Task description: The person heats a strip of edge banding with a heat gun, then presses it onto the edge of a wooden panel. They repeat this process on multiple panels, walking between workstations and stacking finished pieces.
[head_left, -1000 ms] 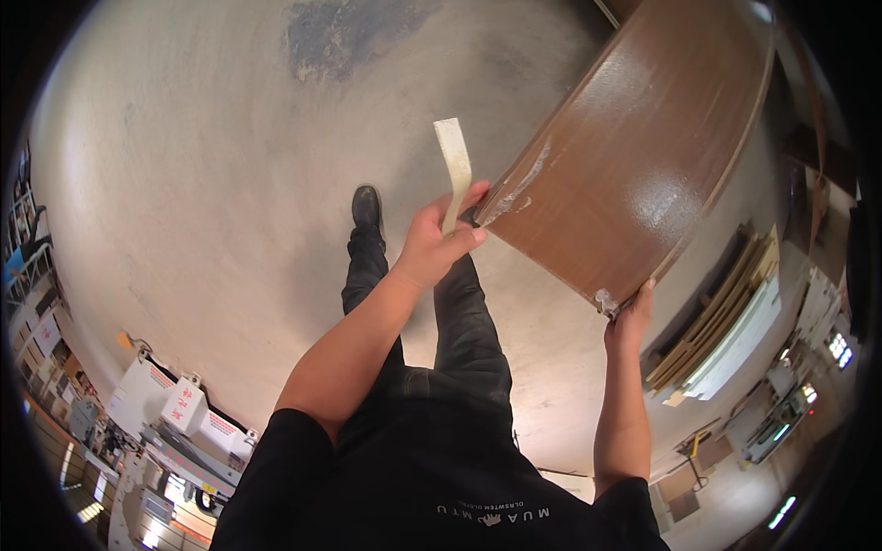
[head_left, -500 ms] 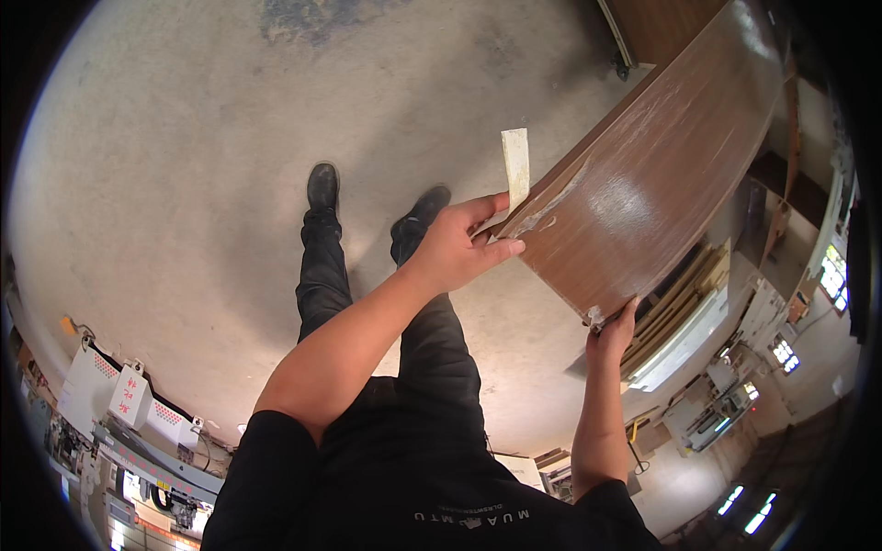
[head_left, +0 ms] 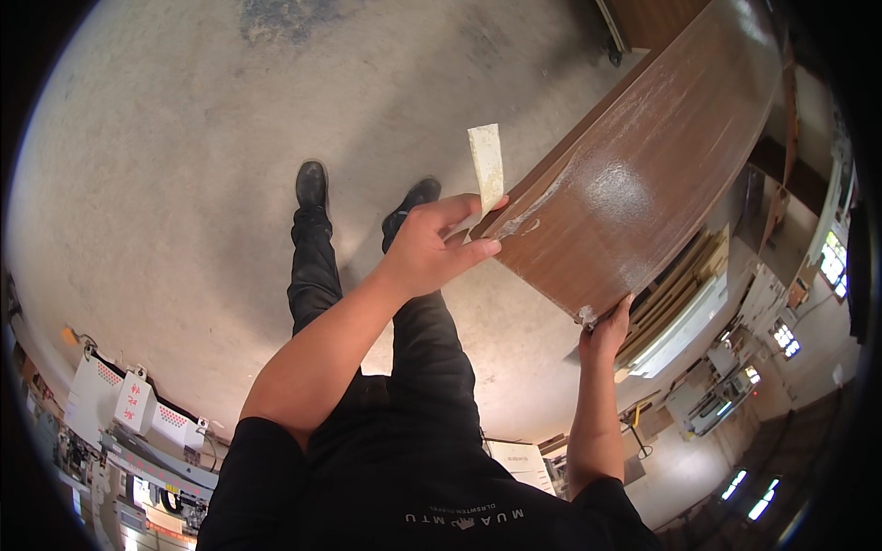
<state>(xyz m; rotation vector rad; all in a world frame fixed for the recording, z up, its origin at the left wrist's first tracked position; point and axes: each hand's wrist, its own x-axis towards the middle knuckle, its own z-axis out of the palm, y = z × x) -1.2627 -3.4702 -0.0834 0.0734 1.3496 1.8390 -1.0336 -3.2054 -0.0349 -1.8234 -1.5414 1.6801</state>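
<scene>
A long brown wood-grain panel (head_left: 634, 188) stretches from my hands toward the far right. Its face is glossy, with whitish scuffs and a bit of crumpled clear film at the near corners. My left hand (head_left: 436, 243) pinches the panel's near left corner, thumb on top and fingers at the edge, partly hidden. From that corner a pale yellowish strip (head_left: 488, 161) sticks up beside my index finger. Under the near right corner, my right hand (head_left: 604, 332) grips the panel's edge; its fingers are mostly out of sight below.
Beyond the panel another brown board (head_left: 657, 20) stands at the top. A stack of boards (head_left: 675, 308) lies on the right, close to my right hand. White machine housings (head_left: 138, 399) are at the lower left. My boots (head_left: 312, 188) stand on the concrete floor (head_left: 184, 184).
The panel's near end, the strip and my left hand have shifted a little to the left, and the strip leans more leftward. The whole view has also shifted slightly. Both hands keep their hold.
</scene>
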